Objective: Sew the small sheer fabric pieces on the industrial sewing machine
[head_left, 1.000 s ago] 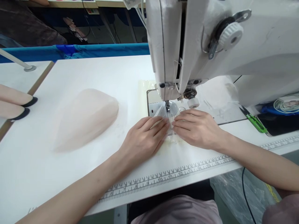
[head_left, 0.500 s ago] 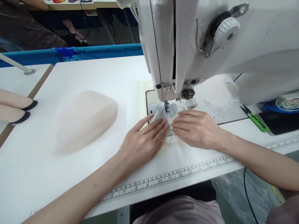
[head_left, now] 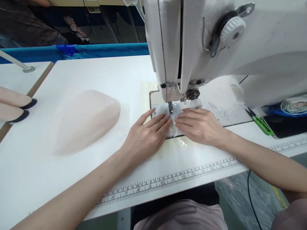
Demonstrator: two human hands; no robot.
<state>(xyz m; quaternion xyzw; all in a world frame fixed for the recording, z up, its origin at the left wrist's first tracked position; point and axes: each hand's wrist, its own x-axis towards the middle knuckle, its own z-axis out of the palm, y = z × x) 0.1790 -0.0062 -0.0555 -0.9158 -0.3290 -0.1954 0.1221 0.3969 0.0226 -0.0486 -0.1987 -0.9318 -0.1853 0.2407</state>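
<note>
A small sheer white fabric piece [head_left: 160, 111] lies on the metal needle plate under the presser foot [head_left: 170, 108] of a white sewing machine [head_left: 216, 48]. My left hand [head_left: 146, 135] lies flat on the fabric from the left, fingers stretched out and pressing it down. My right hand [head_left: 199, 126] rests flat on it from the right, its fingertips almost meeting the left ones just below the needle. Neither hand grips anything.
A stack of pale pink sheer pieces [head_left: 87, 119] lies to the left on the white table [head_left: 72, 76]. A printed ruler [head_left: 182, 177] runs along the front edge. Green thread snips [head_left: 260, 122] lie at the right. Pink, black-tipped objects [head_left: 16, 107] lie at the far left.
Both hands have slid the fabric piece forward toward the needle, so more of it now sits under the presser foot.
</note>
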